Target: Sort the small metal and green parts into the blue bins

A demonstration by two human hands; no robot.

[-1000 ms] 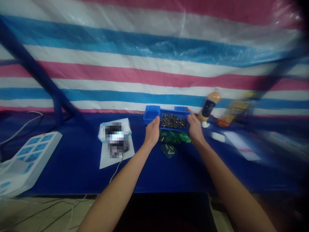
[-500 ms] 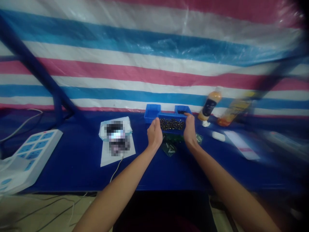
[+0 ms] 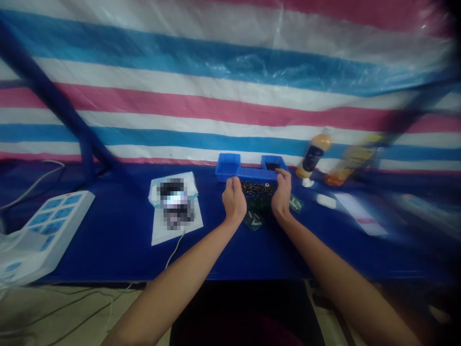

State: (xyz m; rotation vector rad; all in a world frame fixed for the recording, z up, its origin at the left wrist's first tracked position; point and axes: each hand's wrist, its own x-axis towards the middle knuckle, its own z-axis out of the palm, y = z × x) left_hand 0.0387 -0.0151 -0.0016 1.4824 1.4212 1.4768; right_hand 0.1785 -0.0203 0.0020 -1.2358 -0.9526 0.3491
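My left hand (image 3: 234, 201) and my right hand (image 3: 281, 194) grip the two ends of a blue tray (image 3: 256, 173) full of small dark metal parts (image 3: 257, 188), its near side tilted down toward me. Green circuit boards (image 3: 254, 219) lie on the blue table (image 3: 118, 250) just under and in front of my hands. Two more blue bins (image 3: 228, 165) stand right behind the tray, against the striped tarp.
A white power strip (image 3: 39, 233) with blue sockets sits at the left edge. A blurred object on white paper (image 3: 175, 211) lies left of my hands. An orange bottle (image 3: 312, 154), a second bottle (image 3: 347, 166), a small white piece (image 3: 326, 201) and a paper (image 3: 360, 216) are to the right.
Both hands drew closer together and nearer to me with the tray, whose near side dropped lower over the green boards.
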